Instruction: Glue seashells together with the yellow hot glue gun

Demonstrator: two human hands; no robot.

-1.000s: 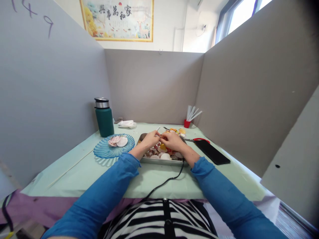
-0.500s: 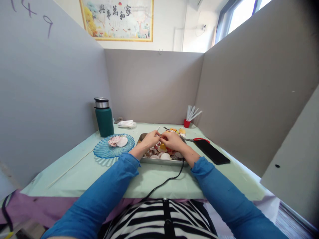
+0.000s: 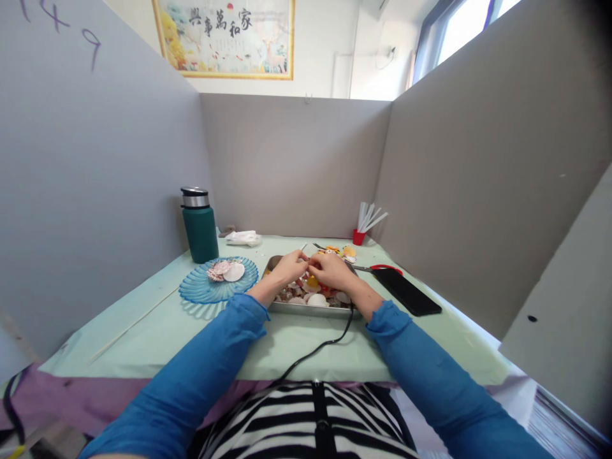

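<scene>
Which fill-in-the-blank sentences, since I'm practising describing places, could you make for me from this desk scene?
1. The left hand and right hand are over a metal tray holding many ____.
2. From the wearer's seat, the bottle stands to the ____ of the tray.
3. The plate near the bottle is coloured ____.
4. The cup holding white sticks is coloured ____.

Missing words: shells; left; blue; red.

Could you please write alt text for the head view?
A person's left hand and right hand are close together over a metal tray of shells on a pale tabletop. A blue plate and green bottle stand at left, a red cup at right.
</scene>
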